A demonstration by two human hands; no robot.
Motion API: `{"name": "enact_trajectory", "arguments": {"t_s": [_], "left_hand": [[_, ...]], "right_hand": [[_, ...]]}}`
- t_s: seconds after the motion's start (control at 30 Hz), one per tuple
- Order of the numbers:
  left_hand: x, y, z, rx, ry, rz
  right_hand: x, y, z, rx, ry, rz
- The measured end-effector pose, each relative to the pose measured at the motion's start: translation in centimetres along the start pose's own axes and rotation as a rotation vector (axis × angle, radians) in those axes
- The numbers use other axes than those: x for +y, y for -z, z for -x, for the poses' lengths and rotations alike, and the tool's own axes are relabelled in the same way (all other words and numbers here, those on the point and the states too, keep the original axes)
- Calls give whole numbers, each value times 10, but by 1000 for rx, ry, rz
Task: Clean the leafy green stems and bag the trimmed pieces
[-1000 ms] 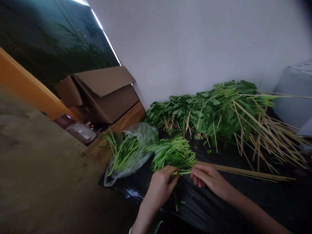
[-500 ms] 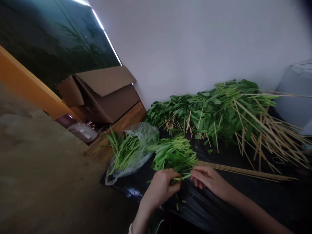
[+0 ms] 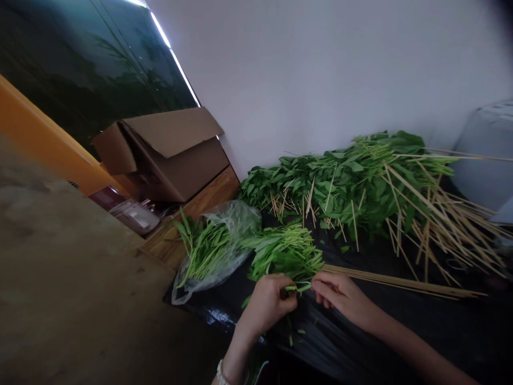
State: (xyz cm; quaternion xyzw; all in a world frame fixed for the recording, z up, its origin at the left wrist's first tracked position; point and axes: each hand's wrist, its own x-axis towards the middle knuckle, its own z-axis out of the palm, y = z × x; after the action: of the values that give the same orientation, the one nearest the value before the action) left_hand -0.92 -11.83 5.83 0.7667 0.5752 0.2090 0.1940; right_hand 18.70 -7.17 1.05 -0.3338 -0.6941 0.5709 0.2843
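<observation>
My left hand (image 3: 269, 302) is closed around green vegetable stems (image 3: 303, 287), whose cut ends poke out past the thumb. At the other end of those stems, my right hand (image 3: 340, 297) pinches with thumb and forefinger. Just behind both hands lies a pile of leafy greens (image 3: 288, 248), stems pointing right. A bundle of thin bamboo skewers (image 3: 401, 280) extends rightward from behind my right hand. Small cut stem bits lie on the black plastic sheet (image 3: 320, 331) below the hands.
A clear plastic bag (image 3: 236, 219) of greens lies to the left. Along the wall runs a long heap of skewered greens (image 3: 344, 182), with loose sticks (image 3: 444, 224) jutting right. An open cardboard box (image 3: 180, 166) stands on a wooden surface (image 3: 208, 192) at the back left.
My left hand has turned slightly, and the stems between my hands now bend more. The fingers of my right hand have curled in a little.
</observation>
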Motion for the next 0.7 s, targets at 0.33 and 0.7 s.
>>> {"name": "enact_trajectory", "arguments": {"t_s": [0.33, 0.7], "left_hand": [[-4, -12, -4, 326, 233, 234], [-48, 75, 5, 804, 344, 175]], "right_hand": [[-1, -13, -4, -15, -1, -160], [9, 2, -7, 60, -143, -540]]}}
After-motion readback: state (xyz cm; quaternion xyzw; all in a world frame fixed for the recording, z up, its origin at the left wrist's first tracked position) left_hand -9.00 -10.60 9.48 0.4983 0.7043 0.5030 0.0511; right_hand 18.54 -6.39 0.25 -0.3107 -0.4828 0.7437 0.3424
